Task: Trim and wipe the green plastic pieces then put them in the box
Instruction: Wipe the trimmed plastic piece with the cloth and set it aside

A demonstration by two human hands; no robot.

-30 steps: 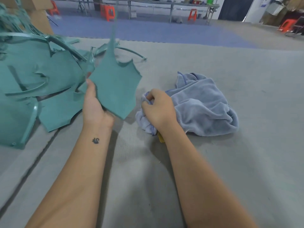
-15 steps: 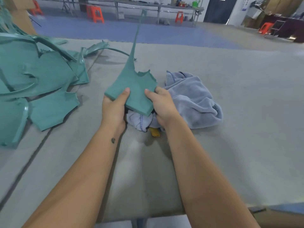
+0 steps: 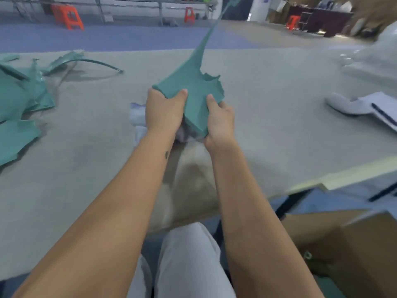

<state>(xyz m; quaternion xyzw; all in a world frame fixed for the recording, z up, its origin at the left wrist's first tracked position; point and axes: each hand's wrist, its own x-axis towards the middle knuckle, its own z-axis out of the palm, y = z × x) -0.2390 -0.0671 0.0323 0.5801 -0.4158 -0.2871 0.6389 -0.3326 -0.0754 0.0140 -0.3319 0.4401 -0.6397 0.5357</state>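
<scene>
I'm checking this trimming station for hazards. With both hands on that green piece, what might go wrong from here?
1. The green piece has a jagged torn edge near the right hand; sliding along it may scratch the fingers.
2. Its long thin tail points up and away; swinging the piece may snag or snap it.
3. The cardboard box sits low at the right, below the table edge, so the tail may catch on that edge. The left hand also grips.

Jagged green plastic piece held above table.
</scene>
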